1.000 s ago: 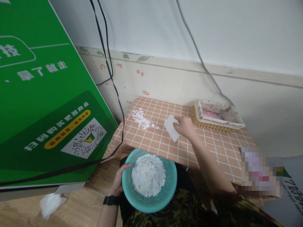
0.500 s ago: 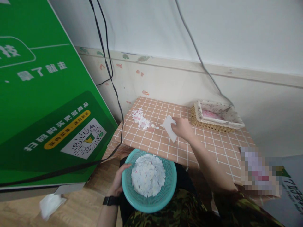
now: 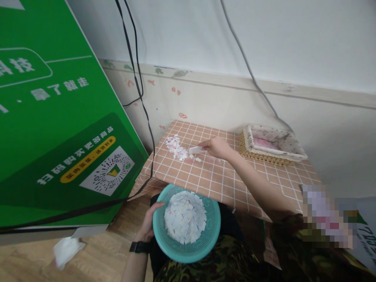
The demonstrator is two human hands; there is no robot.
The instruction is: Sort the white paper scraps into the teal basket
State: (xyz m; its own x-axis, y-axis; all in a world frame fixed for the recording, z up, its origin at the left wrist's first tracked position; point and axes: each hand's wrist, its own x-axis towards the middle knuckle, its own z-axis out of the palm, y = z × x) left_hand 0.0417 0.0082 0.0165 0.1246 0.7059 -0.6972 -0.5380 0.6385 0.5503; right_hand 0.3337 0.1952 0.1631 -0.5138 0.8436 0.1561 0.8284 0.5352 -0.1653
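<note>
My left hand (image 3: 149,221) grips the left rim of a teal plastic colander (image 3: 216,231), thumb over the edge. A heap of torn white paper scraps (image 3: 185,217) fills its middle. The colander rests at my lap, just below the table's front edge. Over the table, my right hand (image 3: 216,147) pinches a white card (image 3: 195,150), seen nearly edge-on. The card's far end meets the right side of a loose pile of paper scraps (image 3: 176,148) on the tabletop. A few scraps lie apart beside the card.
The table (image 3: 223,184) has a brown checked cloth. A lined wicker basket (image 3: 270,154) with something pink inside stands at its back right. A black cable (image 3: 151,141) hangs before a green panel (image 3: 58,137) on the left. A white bag-like thing (image 3: 67,250) lies on the floor.
My right hand has moved left with the card, which has turned from face-on to nearly edge-on and now reaches the scrap pile. My left hand still holds the colander.
</note>
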